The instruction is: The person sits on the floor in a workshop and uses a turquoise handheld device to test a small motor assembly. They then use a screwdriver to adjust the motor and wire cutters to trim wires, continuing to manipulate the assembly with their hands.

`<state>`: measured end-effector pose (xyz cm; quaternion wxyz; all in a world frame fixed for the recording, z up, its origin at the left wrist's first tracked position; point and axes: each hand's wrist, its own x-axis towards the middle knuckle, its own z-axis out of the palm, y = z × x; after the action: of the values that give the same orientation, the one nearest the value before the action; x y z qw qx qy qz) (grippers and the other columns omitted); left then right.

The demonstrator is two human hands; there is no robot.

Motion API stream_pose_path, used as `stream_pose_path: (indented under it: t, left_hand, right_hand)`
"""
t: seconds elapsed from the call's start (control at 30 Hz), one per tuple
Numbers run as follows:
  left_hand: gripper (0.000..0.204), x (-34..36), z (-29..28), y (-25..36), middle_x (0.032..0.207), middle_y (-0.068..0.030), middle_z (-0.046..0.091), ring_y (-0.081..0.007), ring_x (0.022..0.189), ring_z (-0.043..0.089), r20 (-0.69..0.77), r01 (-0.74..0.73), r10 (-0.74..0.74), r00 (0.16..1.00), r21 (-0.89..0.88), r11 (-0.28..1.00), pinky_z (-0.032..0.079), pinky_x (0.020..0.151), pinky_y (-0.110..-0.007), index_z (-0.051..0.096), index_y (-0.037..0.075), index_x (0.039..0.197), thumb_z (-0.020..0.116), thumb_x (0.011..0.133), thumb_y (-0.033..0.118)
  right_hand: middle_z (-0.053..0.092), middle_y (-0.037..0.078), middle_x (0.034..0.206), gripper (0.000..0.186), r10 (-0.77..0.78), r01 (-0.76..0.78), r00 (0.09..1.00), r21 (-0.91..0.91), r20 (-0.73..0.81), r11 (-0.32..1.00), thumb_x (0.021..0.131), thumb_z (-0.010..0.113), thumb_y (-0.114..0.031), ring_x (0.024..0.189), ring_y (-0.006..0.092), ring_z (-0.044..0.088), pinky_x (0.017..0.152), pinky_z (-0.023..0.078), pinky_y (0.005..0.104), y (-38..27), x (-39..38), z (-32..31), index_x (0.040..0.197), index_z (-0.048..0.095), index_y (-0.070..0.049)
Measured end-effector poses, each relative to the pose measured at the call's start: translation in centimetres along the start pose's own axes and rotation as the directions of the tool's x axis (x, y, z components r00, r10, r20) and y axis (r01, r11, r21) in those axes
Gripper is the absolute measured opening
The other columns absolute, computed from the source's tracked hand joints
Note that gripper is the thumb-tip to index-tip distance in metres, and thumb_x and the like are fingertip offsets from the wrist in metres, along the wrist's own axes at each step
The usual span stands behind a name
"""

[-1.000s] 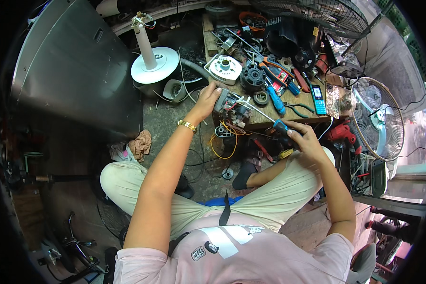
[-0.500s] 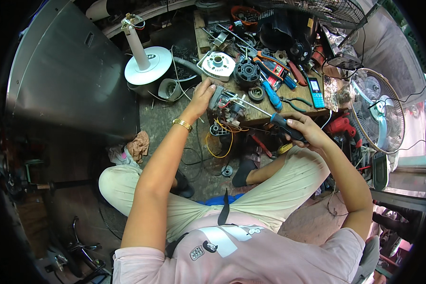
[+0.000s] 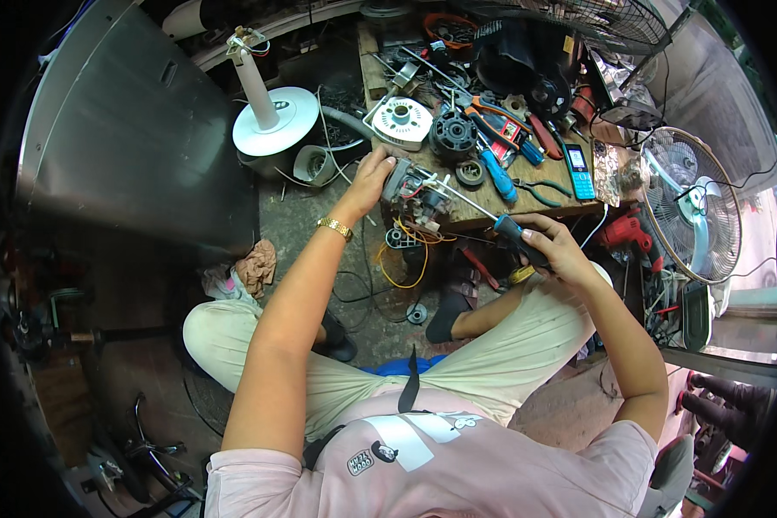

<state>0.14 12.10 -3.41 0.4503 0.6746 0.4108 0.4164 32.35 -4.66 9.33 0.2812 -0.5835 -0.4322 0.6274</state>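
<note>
My left hand [image 3: 373, 180], with a gold watch or bracelet at its wrist, is closed round the left end of a small electric motor assembly [image 3: 420, 197]. The motor sits at the front edge of the workbench, with yellow and red wires on it. In my right hand [image 3: 554, 245] is a screwdriver [image 3: 513, 230] with a blue and black handle. Its long shaft slants up and left to the motor; the exact spot its tip touches is too small to tell. A white vented motor cover [image 3: 399, 121] and a black round motor part [image 3: 454, 131] lie just behind.
On the wooden bench [image 3: 483, 212] lie pliers [image 3: 544, 192], a blue-handled tool [image 3: 498, 176], a tape roll [image 3: 470, 173] and a teal phone [image 3: 580, 173]. A white fan stand [image 3: 272, 125] stands left, beside a metal cabinet [image 3: 138, 138]. At right are a fan [image 3: 692, 203] and red drill [image 3: 626, 231].
My right hand has shifted its fingers slightly on the screwdriver handle and dropped a little. My left hand keeps its hold on the motor. At the far right, another person's legs have moved.
</note>
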Motion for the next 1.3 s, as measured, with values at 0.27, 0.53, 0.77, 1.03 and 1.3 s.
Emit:
stream_pose_path:
  t: [0.27,0.53,0.77,1.03,1.3]
  left_hand:
    - [0.030,0.0,0.2,-0.5,0.108,-0.0174,0.058,-0.0324,0.107,0.052,-0.009,0.012,-0.013,1.000,-0.028,1.000,0.038,0.097,-0.040,0.056,0.004,0.116,0.045,0.097,0.025]
    - [0.029,0.1,0.6,-1.1,0.104,-0.0170,0.059,-0.0314,0.102,0.053,-0.049,-0.025,0.024,0.999,-0.021,0.999,0.039,0.094,-0.040,0.057,0.003,0.109,0.047,0.097,0.027]
    - [0.028,0.0,0.3,-1.3,0.104,-0.0172,0.061,-0.0316,0.102,0.055,-0.027,-0.005,0.004,1.000,-0.031,1.000,0.039,0.093,-0.040,0.059,0.003,0.106,0.047,0.097,0.027]
    - [0.027,0.1,0.7,-0.1,0.101,-0.0152,0.064,-0.0275,0.098,0.058,-0.044,-0.001,-0.002,0.999,-0.072,0.997,0.043,0.090,-0.038,0.061,0.002,0.105,0.046,0.097,0.024]
    - [0.025,0.5,0.8,0.8,0.095,-0.0146,0.065,-0.0253,0.090,0.061,-0.004,-0.020,0.020,1.000,-0.069,0.997,0.045,0.084,-0.036,0.061,0.003,0.104,0.047,0.095,0.021]
  right_hand:
    - [0.061,0.002,0.068,0.035,0.010,-0.010,1.000,0.005,-0.005,1.000,0.095,0.058,-0.025,0.043,0.0042,0.043,0.038,0.029,0.0196,0.0,0.1,0.1,0.128,0.058,-0.013]
    - [0.061,0.002,0.068,0.034,-0.020,0.020,1.000,0.017,-0.004,1.000,0.096,0.057,-0.024,0.046,0.0041,0.044,0.041,0.031,0.0187,0.6,-0.1,0.4,0.128,0.058,-0.011]
    - [0.060,0.004,0.073,0.048,-0.163,0.190,0.960,0.104,-0.226,0.976,0.085,0.073,-0.030,0.053,0.0063,0.050,0.046,0.037,0.0211,1.6,0.8,2.4,0.120,0.058,-0.001]
    - [0.063,0.020,0.098,0.068,-0.484,0.346,0.718,-0.347,-0.500,0.872,0.060,0.090,-0.034,0.094,0.0330,0.062,0.085,0.047,0.0403,2.7,11.1,10.3,0.106,0.059,0.006]
    - [0.066,0.008,0.080,0.042,-0.384,0.392,0.786,-0.089,-0.484,0.916,0.070,0.083,-0.020,0.071,0.0173,0.063,0.069,0.050,0.0330,2.4,12.0,10.1,0.096,0.058,0.001]
